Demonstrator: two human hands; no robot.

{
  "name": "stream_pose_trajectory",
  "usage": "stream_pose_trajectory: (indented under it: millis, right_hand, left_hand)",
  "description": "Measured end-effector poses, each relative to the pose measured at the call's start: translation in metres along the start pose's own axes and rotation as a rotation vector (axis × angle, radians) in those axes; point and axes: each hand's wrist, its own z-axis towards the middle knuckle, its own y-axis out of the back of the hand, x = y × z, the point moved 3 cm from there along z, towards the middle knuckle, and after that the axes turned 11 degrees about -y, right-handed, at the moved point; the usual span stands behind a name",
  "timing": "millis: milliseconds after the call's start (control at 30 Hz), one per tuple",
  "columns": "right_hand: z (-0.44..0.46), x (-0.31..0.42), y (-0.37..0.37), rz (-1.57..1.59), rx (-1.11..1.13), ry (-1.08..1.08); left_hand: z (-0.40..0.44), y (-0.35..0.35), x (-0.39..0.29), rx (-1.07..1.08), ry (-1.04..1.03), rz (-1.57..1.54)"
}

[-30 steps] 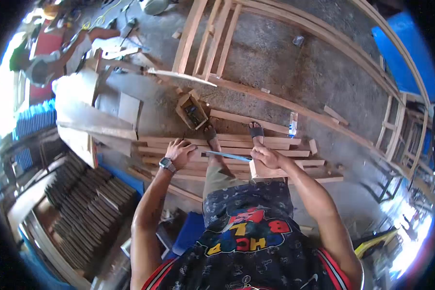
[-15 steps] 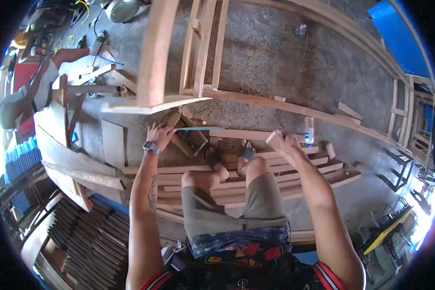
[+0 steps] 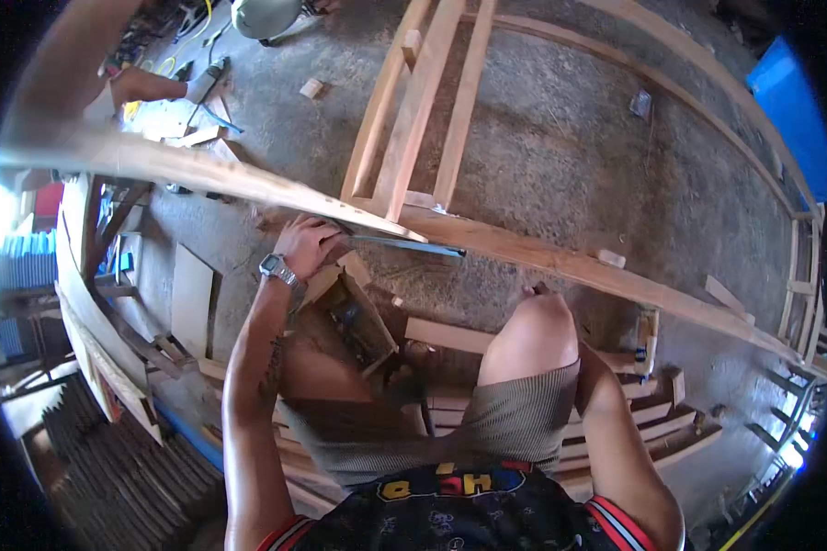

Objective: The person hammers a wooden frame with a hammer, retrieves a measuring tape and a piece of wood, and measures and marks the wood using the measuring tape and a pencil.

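Note:
My left hand (image 3: 305, 248), with a watch at the wrist, is closed around the near end of a long, thin blue strip-like tool (image 3: 413, 245). The strip points right, just under the tip of a pale wooden board (image 3: 220, 174) that is blurred and slants in from the left. Behind my raised right knee, my right hand (image 3: 535, 291) is mostly hidden; only a dark bit of fingers seems to show above the knee. Whether it holds anything cannot be seen. Beyond the strip runs the rail of a wooden frame (image 3: 524, 248).
Below my left hand sits an open wooden box (image 3: 375, 317) with small items inside. Lumber strips (image 3: 634, 427) lie under my legs. A bottle (image 3: 646, 344) stands right of my knee. Another person's leg (image 3: 156, 87) is at upper left, and a dark stack of slats (image 3: 110, 468) at lower left.
My body has lowered, with the knees bent up closer. The pale board has swung from upright to slanting left. My right hand, earlier around a small wood block, has gone behind the knee.

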Motion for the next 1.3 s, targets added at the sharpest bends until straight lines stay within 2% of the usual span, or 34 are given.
stream_pose_trajectory:
  millis: [67,233,400,500,567,633,700,733,767,833,900,933,1033,1300]
  right_hand:
    - [-0.001,0.0,-0.012,0.059,0.165,-0.104]
    - [-0.022,-0.006,0.005,0.299,0.394,-0.263]
    - [-0.047,-0.004,0.059,0.796,0.57,-0.432]
    - [-0.048,0.011,0.119,1.162,0.511,-0.492]
    - [-0.045,0.027,0.173,1.265,0.254,-0.46]
    - [-0.049,0.058,0.227,1.183,-0.062,-0.429]
    - [-0.036,0.105,0.256,0.876,-0.158,-0.332]
    - [-0.018,0.135,0.252,0.751,-0.112,-0.355]
    - [0.018,0.201,0.247,0.629,-0.065,-0.377]
    - [0.061,0.246,0.232,0.512,-0.211,-0.164]
    - [0.088,0.272,0.224,0.331,0.031,-0.111]
    - [0.092,0.275,0.218,0.339,0.041,-0.119]
    - [0.109,0.286,0.199,0.486,-0.115,0.015]
    - [0.123,0.285,0.178,0.445,-0.26,0.0]
  left_hand:
    - [-0.001,0.002,0.005,-0.031,-0.013,0.011]
    - [-0.021,-0.001,0.019,-0.044,-0.05,0.053]
    - [-0.033,0.009,0.027,-0.066,-0.002,0.089]
    - [-0.033,0.014,0.034,-0.111,-0.009,0.125]
    - [-0.031,0.013,0.037,-0.132,-0.02,0.137]
    - [-0.035,0.004,0.047,-0.086,-0.021,0.17]
    - [-0.036,-0.002,0.056,-0.07,-0.032,0.184]
    - [-0.042,-0.014,0.073,-0.074,-0.042,0.186]
    - [-0.061,-0.017,0.129,-0.076,-0.052,0.19]
    - [-0.067,-0.017,0.159,-0.075,-0.072,0.19]
    - [-0.071,-0.015,0.165,-0.058,-0.056,0.144]
    - [-0.074,-0.015,0.168,-0.048,-0.046,0.124]
    - [-0.078,-0.022,0.175,-0.049,-0.045,0.106]
    - [-0.068,-0.036,0.175,0.029,-0.104,0.054]
